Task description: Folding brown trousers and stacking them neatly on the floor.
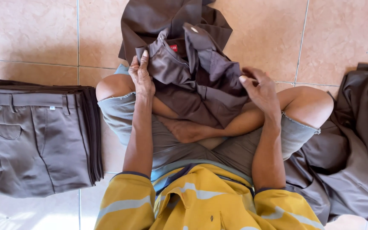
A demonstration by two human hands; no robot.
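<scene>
brown trousers [196,72] sit in the person's lap, bunched up, w/ both hands on them. left hand [142,74] grips the waist edge on the left side, fingers curled over the cloth, thumb behind it. right hand [260,90] pinches a fold on the right side, fingers closed on the cloth. a small red tag shows inside the waistband, up near the top. the far part of the trousers spills off the knees onto the tiled floor [30,30].

person sits cross-legged on the floor, bare knees out to left & right, one foot tucked under the cloth. they wear grey shorts [171,145] & a yellow striped shirt [201,200], which is nearest to the camera.

on the left, just beside the left knee, is a neat stack of folded trousers [39,136], same brown colour, top one flat w/ pocket & belt loops showing. on the right, touching the right leg, is a loose heap of brown clothes [358,140], not folded, running off the right edge.

floor is pinkish tiles w/ pale lines between them.
</scene>
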